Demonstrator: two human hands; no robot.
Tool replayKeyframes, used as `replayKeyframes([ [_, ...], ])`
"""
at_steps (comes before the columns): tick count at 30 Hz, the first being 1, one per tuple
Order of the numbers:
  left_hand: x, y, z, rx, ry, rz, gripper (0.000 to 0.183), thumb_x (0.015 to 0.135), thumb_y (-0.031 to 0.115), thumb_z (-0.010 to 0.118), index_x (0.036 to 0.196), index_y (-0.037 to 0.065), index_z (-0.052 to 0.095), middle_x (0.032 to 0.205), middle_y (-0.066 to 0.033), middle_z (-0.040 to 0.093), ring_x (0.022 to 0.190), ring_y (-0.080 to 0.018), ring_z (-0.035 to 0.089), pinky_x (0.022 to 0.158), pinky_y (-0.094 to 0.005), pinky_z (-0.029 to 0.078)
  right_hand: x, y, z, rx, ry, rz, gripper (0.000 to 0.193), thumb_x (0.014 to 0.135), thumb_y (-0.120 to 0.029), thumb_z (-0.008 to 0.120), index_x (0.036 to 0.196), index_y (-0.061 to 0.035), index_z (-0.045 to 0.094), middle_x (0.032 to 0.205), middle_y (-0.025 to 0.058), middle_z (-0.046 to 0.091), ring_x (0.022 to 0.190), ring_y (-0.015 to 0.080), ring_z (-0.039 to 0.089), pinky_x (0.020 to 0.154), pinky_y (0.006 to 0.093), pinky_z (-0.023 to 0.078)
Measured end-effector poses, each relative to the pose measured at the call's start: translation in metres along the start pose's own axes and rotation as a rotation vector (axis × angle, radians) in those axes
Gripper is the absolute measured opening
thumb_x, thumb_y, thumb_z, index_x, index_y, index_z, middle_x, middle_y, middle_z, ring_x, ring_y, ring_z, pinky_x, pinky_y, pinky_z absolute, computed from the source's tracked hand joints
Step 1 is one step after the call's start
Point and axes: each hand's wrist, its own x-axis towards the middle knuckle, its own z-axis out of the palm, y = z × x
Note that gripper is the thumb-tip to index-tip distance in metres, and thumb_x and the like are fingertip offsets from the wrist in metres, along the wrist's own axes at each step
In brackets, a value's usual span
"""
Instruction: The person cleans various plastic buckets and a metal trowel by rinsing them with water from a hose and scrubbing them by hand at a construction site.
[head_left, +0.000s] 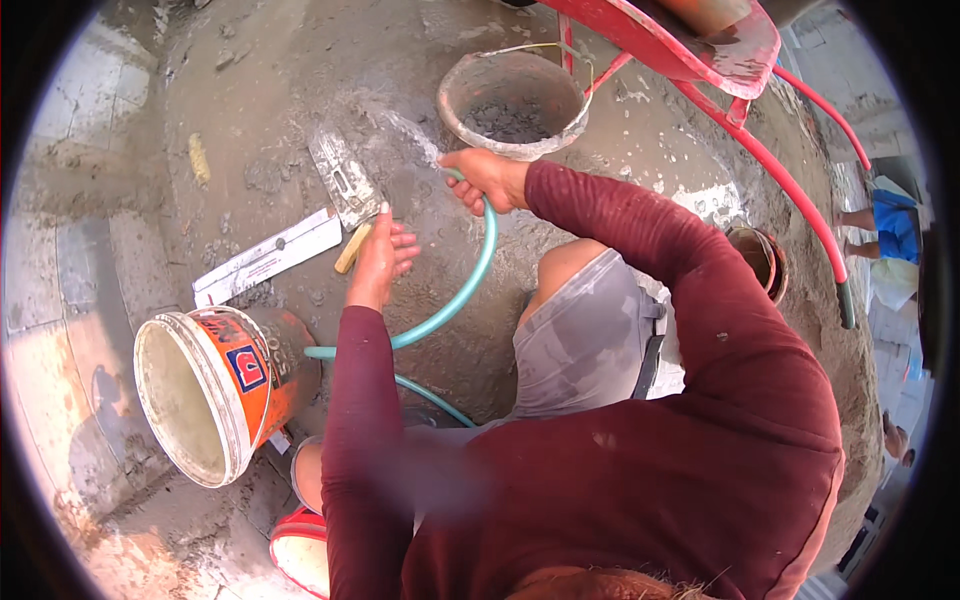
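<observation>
My right hand (487, 182) is closed round a green hose (478, 268), close to its end. Water (405, 125) sprays from it toward the wet, muddy ground. Held out in front of me, my left hand (382, 256) has its fingers apart and nothing in them. Just beyond it lies a mortar-smeared flat trowel (343, 180) with a wooden handle (353, 248). A long white straight board (270, 257) lies left of the trowel. Past my right hand stands a round tub (455, 95) with grey mortar inside.
A white and orange bucket (245, 375) stands at left, near my left forearm. Far right is a red wheelbarrow (690, 60) with long handles. Another bucket (757, 262) is beyond my right arm, and a red-rimmed one (300, 555) sits lower left. A person in blue shorts (896, 225) is far right.
</observation>
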Motion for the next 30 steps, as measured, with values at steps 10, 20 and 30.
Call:
replayKeyframes([
  [10, 0.219, 0.022, 0.135, -0.254, 0.054, 0.194, 0.04, 0.085, 0.024, 0.069, 0.116, 0.003, 0.056, 0.108, -0.0157, 0.062, 0.098, -0.0296, 0.063, 0.078, -0.0439, 0.053, -0.044, 0.064, -0.054, 0.149, 0.261, -0.145, 0.026, 0.087, -0.034, 0.05, 0.074, -0.0137, 0.041, 0.057, -0.0032, 0.031, 0.043, 0.0091, 0.026, 0.04, 0.0297, 0.023],
  [20, 0.059, 0.151, -0.028, 0.154, 0.519, 0.464, 0.037, 0.08, 0.009, 0.061, 0.115, -0.001, 0.057, 0.087, -0.011, 0.062, 0.059, -0.0194, 0.059, 0.045, -0.0323, 0.049, -0.086, 0.0, -0.025, -0.483, 0.133, -0.212, 0.029, 0.084, -0.035, 0.051, 0.069, -0.0105, 0.045, 0.056, -0.0006, 0.036, 0.043, 0.0101, 0.029, 0.04, 0.0307, 0.023],
  [30, 0.023, 0.14, -0.212, 1.171, 1.149, 0.519, 0.036, 0.079, 0.018, 0.062, 0.112, 0.002, 0.063, 0.102, -0.026, 0.066, 0.097, -0.0438, 0.063, 0.085, -0.047, 0.05, -0.044, -0.041, 0.096, -0.872, 0.001, -0.224, 0.028, 0.084, -0.034, 0.05, 0.076, -0.0075, 0.049, 0.061, 0.0032, 0.04, 0.047, 0.014, 0.033, 0.042, 0.0337, 0.024],
])
